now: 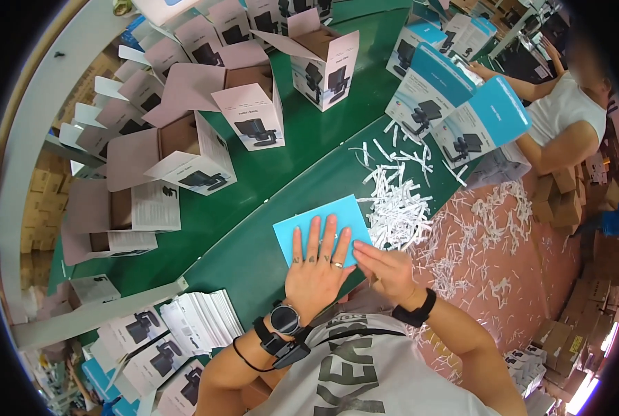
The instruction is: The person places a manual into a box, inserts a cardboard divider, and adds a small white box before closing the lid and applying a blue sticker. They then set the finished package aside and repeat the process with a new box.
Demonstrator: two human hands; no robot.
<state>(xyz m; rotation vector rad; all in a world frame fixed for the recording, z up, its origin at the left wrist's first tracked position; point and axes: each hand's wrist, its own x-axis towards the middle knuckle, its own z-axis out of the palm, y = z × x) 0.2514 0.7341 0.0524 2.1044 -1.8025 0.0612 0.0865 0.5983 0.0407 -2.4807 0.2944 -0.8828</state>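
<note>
A light-blue rectangular cardboard piece (347, 210) is on the green table in front of me; I cannot tell whether it is a flat sheet or one face of a box. My left hand (316, 267) lies flat across it, fingers spread and pressing on its surface. At its right edge is my right hand (387, 272), with the fingers closed together and the fingertips at the edge; the thumb is mostly hidden. A pile of white shredded paper (398, 208) lies just beyond the cardboard's right side.
Open white-and-pink cartons (257, 125) stand along the table's far left, several with raised flaps. A stack of printed booklets (202, 322) lies at the lower left. Across the table, a co-worker (566, 128) is beside blue-and-white cartons (430, 90). Paper shreds litter the reddish floor (489, 243).
</note>
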